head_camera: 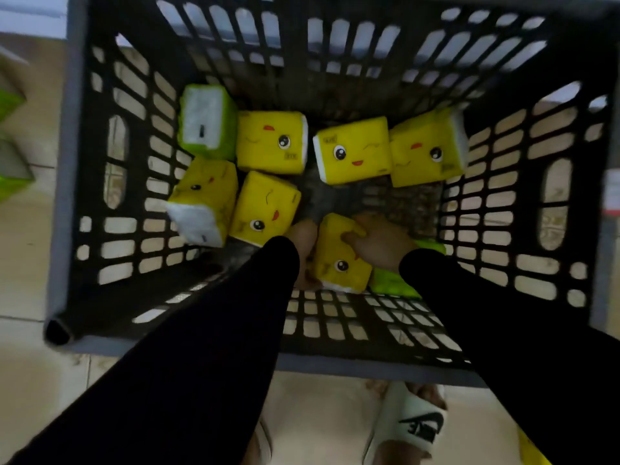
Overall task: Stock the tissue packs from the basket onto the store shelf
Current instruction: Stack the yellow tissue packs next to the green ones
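Now your left hand [303,243] and right hand [379,241] clasp from both sides the yellow soft tissue pack with a printed face [339,255] low in the black slotted plastic basket [110,182], its long axis running away from you between your palms.

We see bare floor at the black basket's [84,182] centre and right, between the yellow packs [352,154] along the far side, the left cluster [265,208], and both sleeved arms [218,330] crowding the near wall.
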